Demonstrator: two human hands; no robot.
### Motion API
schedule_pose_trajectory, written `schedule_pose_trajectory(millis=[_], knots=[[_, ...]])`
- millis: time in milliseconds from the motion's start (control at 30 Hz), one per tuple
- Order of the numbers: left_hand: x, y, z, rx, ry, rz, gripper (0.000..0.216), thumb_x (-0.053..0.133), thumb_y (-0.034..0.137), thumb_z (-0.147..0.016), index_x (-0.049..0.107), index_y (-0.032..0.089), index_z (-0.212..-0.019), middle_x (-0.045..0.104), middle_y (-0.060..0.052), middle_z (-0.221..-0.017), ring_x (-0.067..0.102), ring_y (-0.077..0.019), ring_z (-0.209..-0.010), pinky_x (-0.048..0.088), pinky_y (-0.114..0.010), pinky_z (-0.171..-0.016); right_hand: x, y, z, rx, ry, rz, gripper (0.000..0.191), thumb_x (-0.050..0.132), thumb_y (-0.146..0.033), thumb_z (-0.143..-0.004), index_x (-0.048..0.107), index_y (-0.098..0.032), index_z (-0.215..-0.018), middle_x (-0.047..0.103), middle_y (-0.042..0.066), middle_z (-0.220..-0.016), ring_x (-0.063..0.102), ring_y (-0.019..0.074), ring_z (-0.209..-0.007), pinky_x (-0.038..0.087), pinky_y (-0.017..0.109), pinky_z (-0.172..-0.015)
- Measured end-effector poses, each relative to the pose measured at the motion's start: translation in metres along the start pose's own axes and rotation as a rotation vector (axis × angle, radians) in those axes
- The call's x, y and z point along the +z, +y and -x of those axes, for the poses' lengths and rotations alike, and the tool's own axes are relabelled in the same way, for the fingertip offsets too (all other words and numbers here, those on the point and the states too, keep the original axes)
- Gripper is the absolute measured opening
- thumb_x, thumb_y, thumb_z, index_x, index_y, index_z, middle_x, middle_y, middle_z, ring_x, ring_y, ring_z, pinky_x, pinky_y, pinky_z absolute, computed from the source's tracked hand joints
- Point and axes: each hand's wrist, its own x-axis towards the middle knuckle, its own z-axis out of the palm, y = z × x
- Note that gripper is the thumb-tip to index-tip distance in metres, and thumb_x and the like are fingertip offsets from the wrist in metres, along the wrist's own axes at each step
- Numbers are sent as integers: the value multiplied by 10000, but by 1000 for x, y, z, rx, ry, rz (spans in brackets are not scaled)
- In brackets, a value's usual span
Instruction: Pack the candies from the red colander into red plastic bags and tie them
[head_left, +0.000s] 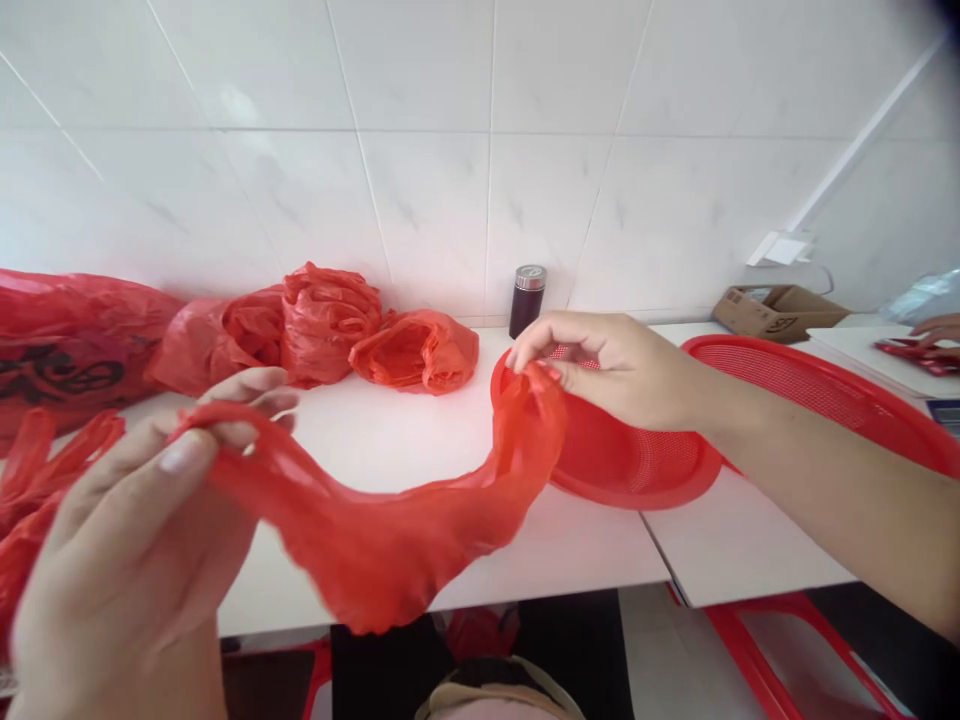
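A thin red plastic bag (375, 530) hangs stretched between my two hands over the white counter's front edge. My left hand (142, 540), near and low at the left, pinches one end of it between thumb and fingers. My right hand (607, 365) reaches in from the right and pinches the other end just above a red mesh basket (630, 465). The bag's middle sags below the counter's edge.
Several crumpled red bags (330, 320) lie along the tiled wall, with more at the far left (67, 340). A dark flask (527, 300) stands by the wall. A larger red basket (825, 390), a cardboard box (776, 310) and another person's hand (937, 328) are at right.
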Motion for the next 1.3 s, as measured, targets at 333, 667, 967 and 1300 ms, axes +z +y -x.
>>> schedule_pose_trajectory(millis=[333, 667, 967, 1300], knots=[[73, 22, -27, -95, -839, -500, 290, 669, 350, -800, 591, 266, -1066, 589, 15, -780, 569, -133, -675, 513, -223, -564, 43, -52, -49, -242, -132, -218, 143, 474, -73, -889, 581, -168, -876, 645, -18, -871, 612, 88, -791, 505, 244, -742], [72, 2, -35, -543, -639, -245, 352, 433, 496, -918, 492, 217, -710, 238, 82, -511, 219, -81, -457, 346, -202, -460, 62, 3, -28, 9, -60, -148, 84, 586, -280, -876, 562, -203, -900, 617, -16, -858, 591, 111, -783, 490, 269, -682], [59, 3, -32, -369, -999, -476, 189, 533, 218, -827, 719, 232, -801, 686, 0, -765, 630, -192, -730, 495, -287, -642, 96, -13, 6, -199, 97, -94, 71, 572, -267, -895, 592, -211, -934, 650, 5, -917, 581, 121, -840, 463, 269, -793], [64, -22, 0, 473, -536, -961, 287, 435, 72, -697, 570, 249, -877, 664, -5, -898, 611, -137, -669, 463, -226, -546, 139, 36, -2, 166, -34, -739, 242, 446, -350, -960, 597, -291, -1140, 632, 17, -1042, 589, 171, -984, 480, 344, -896]])
